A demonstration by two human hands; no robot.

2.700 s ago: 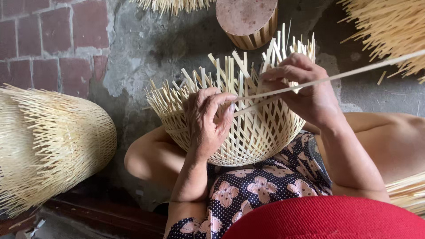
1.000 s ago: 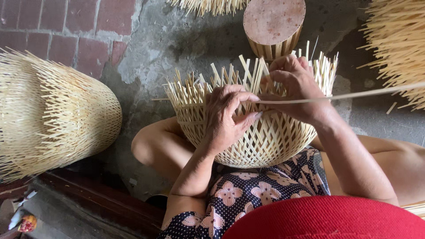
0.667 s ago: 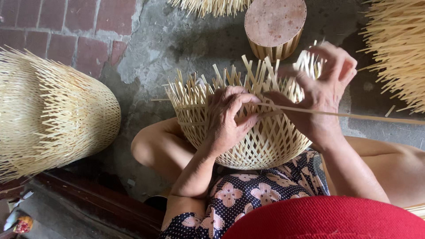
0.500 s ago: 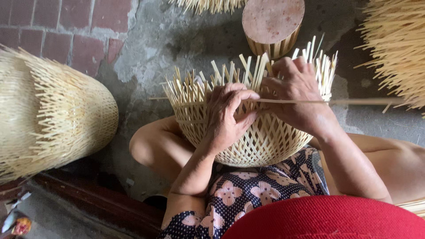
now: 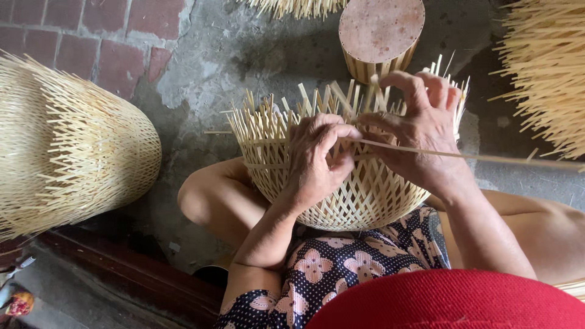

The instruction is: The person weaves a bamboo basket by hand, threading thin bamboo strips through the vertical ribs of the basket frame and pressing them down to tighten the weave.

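1. we see a half-woven basket point(image 5: 359, 195) resting in the person's lap, against a flowered dress point(image 5: 341, 268), its rim of loose upright slats pointing to the far side.
2. the left hand point(image 5: 320, 161) lies on the near left of the basket wall, fingers curled and pinched shut on a long thin strip point(image 5: 463, 155) where it meets the weave.
3. the right hand point(image 5: 417, 131) sits just right of the left one, on the far right of the rim; its thumb and forefinger close on the slats and the strip, while the other fingers arch up, half open.
4. the strip runs from between the two hands out to the right edge of the view, nearly level, passing under the right hand.
5. a round block point(image 5: 381, 33) with a flat reddish top stands on the ground just beyond the basket.
6. a large finished woven cage point(image 5: 67, 146) lies on its side at the left, well apart from the hands.
7. a bundle of pale sticks point(image 5: 548, 67) fans out at the far right.
8. a red hat brim point(image 5: 451, 301) fills the near edge.
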